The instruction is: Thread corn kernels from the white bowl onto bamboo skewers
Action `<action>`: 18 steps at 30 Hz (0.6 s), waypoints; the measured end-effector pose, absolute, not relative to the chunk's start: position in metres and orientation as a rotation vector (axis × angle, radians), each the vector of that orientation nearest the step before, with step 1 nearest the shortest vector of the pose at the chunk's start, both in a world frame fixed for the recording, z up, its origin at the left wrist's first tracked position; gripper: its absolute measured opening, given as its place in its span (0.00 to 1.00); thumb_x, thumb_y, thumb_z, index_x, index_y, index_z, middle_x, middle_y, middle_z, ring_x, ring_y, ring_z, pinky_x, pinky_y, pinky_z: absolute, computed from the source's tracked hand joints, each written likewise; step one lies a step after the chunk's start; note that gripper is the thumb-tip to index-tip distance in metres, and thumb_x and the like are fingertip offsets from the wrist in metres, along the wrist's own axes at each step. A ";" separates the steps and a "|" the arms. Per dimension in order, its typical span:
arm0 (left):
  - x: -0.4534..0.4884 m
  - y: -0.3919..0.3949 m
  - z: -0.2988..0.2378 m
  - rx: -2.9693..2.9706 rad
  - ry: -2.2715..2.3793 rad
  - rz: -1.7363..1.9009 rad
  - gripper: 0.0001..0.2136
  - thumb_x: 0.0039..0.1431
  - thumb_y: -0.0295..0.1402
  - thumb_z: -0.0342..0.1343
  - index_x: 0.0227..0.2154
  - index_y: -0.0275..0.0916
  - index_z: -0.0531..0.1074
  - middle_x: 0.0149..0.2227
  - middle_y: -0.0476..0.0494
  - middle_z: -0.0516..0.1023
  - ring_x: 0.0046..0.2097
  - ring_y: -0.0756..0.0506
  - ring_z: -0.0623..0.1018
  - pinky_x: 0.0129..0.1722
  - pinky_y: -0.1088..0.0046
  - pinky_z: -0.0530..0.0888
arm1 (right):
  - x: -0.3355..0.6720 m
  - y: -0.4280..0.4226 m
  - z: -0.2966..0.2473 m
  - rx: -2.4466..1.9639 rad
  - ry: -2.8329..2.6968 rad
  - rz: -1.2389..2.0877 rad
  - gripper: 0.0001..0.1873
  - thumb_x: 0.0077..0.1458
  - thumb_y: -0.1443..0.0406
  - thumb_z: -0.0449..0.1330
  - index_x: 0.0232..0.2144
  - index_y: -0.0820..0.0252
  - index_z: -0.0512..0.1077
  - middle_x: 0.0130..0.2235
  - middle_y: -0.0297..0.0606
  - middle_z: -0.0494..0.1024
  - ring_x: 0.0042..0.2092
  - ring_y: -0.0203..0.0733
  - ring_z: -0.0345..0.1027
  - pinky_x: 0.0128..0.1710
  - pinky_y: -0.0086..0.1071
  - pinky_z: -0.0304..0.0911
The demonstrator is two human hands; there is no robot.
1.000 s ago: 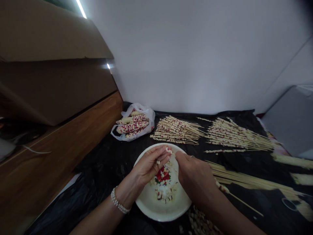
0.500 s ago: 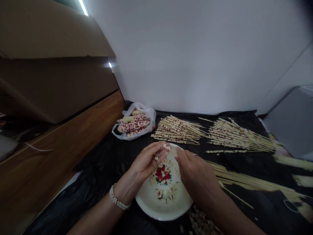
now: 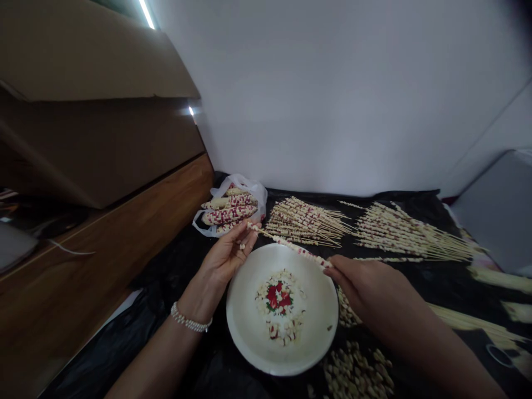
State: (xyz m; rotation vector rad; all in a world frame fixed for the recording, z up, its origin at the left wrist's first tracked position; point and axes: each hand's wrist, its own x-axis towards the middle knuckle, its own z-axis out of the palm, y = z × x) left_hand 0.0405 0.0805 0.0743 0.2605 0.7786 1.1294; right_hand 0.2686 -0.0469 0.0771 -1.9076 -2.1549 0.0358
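My right hand [image 3: 366,282] grips a thin skewer [image 3: 297,248] threaded with white and dark red corn kernels, just beyond the right rim of a white bowl. The skewer slants up to the left across the bowl's far edge. At its tip, the thumb and fingers of my left hand [image 3: 222,257] pinch a kernel, and a few loose kernels [image 3: 242,246] rest against the curled fingers. Below both hands, the white bowl [image 3: 245,343] holds scattered kernels [image 3: 286,330] around a red flower pattern on its bottom.
Behind the bowl lie a plastic bag of corn cobs [image 3: 230,215] and two piles of kernel-covered skewers [image 3: 307,216]. Bare sticks [image 3: 469,318] and pale cobs [image 3: 499,279] are at right. Loose seed-like pieces [image 3: 357,371] lie beside the bowl on black sheeting. A cardboard box [image 3: 100,149] stands left.
My hands have moved apart, the left one up and leftward, the right one to the right. The threaded skewer now shows between them, and more of the bowl is visible.
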 end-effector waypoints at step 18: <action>0.053 0.067 0.069 0.195 0.769 1.004 0.06 0.58 0.19 0.52 0.35 0.29 0.73 0.31 0.42 0.78 0.32 0.51 0.80 0.35 0.80 0.78 | 0.256 -0.038 0.071 -1.689 -2.100 0.338 0.17 0.63 0.61 0.43 0.26 0.57 0.66 0.24 0.34 0.72 0.26 0.35 0.64 0.27 0.31 0.50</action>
